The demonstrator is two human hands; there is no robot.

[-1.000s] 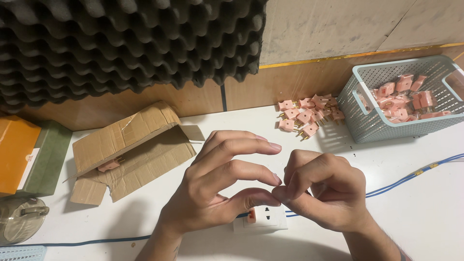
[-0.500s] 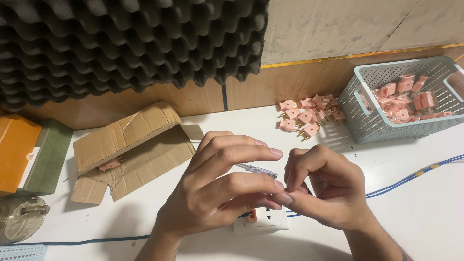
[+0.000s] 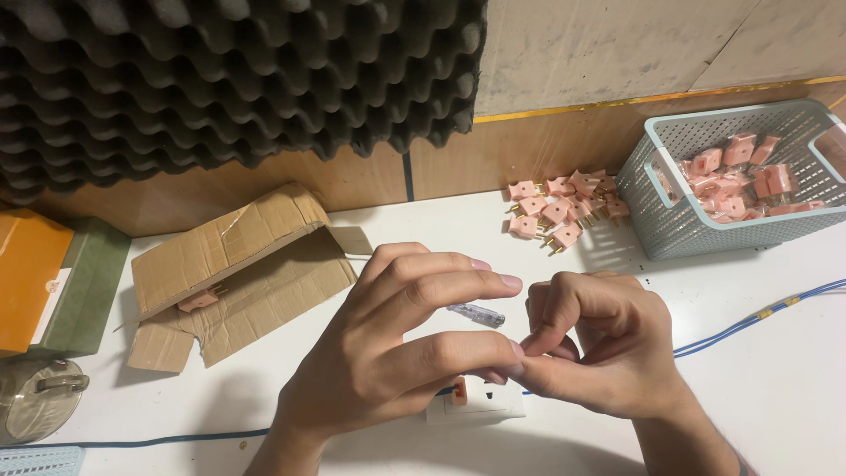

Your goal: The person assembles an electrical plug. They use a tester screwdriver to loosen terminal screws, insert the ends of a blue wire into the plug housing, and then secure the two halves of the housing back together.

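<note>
Pinching something small between thumb and finger, the left hand [image 3: 397, 353] and the right hand [image 3: 599, 353] meet tip to tip just above a white socket [image 3: 476, 401] with an orange switch, which lies flat on the white table [image 3: 775, 388]. Both hands are closed in a fine grip, but what they grip is too small to make out (a thin wire end is my guess). To do this well, I judge the fingertips should stay close over the socket, with wrists resting on the table for steadiness. A small clear screwdriver [image 3: 476, 314] lies just behind the fingers, near at hand. Pink plugs [image 3: 564, 207] sit in a loose pile near the wall, beside a pale blue basket [image 3: 670, 207] holding more. A blue wire [image 3: 749, 319] runs off to the right; its end is hidden behind the right hand. Most of the socket is covered by the hands, and a torn cardboard box [image 3: 238, 273] hides all but one pink piece.
</note>
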